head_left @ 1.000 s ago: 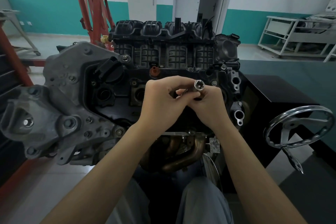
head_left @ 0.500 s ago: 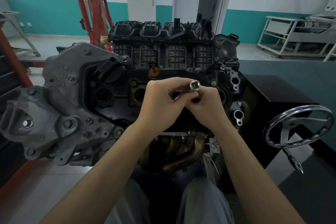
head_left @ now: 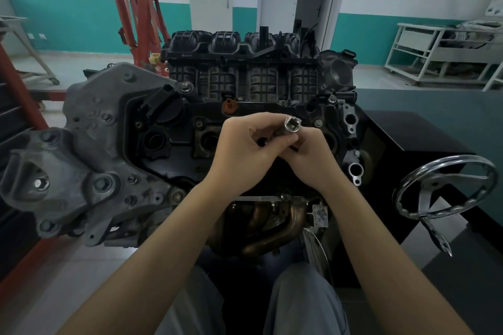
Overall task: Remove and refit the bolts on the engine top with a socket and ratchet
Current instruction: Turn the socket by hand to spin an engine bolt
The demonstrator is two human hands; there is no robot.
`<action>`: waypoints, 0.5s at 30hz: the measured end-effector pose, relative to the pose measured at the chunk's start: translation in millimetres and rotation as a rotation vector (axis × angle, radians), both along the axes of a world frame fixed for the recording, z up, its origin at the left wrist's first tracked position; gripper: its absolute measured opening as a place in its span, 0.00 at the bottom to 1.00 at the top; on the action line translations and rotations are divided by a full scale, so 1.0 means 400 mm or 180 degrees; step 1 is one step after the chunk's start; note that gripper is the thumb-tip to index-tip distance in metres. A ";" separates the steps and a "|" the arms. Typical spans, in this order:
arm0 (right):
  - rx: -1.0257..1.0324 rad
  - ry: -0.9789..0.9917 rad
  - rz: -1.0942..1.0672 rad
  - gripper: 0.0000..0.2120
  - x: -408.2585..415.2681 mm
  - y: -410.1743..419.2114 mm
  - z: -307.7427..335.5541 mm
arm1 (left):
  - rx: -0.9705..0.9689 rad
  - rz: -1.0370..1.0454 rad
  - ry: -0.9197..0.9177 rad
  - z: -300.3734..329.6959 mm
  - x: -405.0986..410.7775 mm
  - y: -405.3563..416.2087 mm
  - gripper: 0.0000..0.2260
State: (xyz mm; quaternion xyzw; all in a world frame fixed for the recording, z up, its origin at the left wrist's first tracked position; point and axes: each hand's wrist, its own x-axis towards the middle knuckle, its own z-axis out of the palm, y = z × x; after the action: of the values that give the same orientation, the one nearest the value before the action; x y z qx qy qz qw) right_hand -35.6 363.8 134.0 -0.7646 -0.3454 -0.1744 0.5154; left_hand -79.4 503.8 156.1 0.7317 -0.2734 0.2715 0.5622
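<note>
Starting far to the left of the fingers, a red hoist frame (head_left: pixel 136 8) stands by the teal-banded wall, and nearer, a grey cast bracket (head_left: pixel 89 149) carries several bolt heads at the engine's left end. Between that bracket and the fingers lies the black engine top (head_left: pixel 168 144), with a round black cap (head_left: pixel 163 106) and two open round wells. Just beyond the fingers an orange plug (head_left: pixel 229 106) stands on the cover, and behind it rise the ribbed runners of the black intake manifold (head_left: pixel 245 62).

Above the middle of the cover, both hands meet. The left hand (head_left: pixel 245 155) has its fingers (head_left: pixel 261 128) curled round the dark shaft below a shiny metal socket (head_left: pixel 291 124), whose open mouth faces up toward the camera, clear of the engine. The right hand (head_left: pixel 313 158) is pressed against the left, its fingers curled and pinching the same shaft just under the socket; how much of the tool lies inside the two palms cannot be told.

Below the fingers, brown exhaust pipes (head_left: pixel 275 226) curve down toward the person's grey trouser legs. Right of the fingers, two bright metal eyelets (head_left: pixel 355 171) sit on the engine's right end. Well to the right, a chrome handwheel (head_left: pixel 443 187) stands beside a dark tabletop (head_left: pixel 408 128), with a white metal rack (head_left: pixel 435 51) by the far wall.
</note>
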 end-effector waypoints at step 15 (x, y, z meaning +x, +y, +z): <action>-0.0261 0.0334 0.0322 0.16 0.019 -0.011 0.020 | 0.0012 -0.0170 0.0169 -0.003 0.006 0.015 0.12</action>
State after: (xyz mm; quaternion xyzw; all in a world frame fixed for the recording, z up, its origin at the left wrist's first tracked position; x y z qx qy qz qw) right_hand -28.1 359.3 141.9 -0.7748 -0.3629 -0.0936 0.5092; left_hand -77.0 509.9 155.0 0.7322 -0.2784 0.2364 0.5749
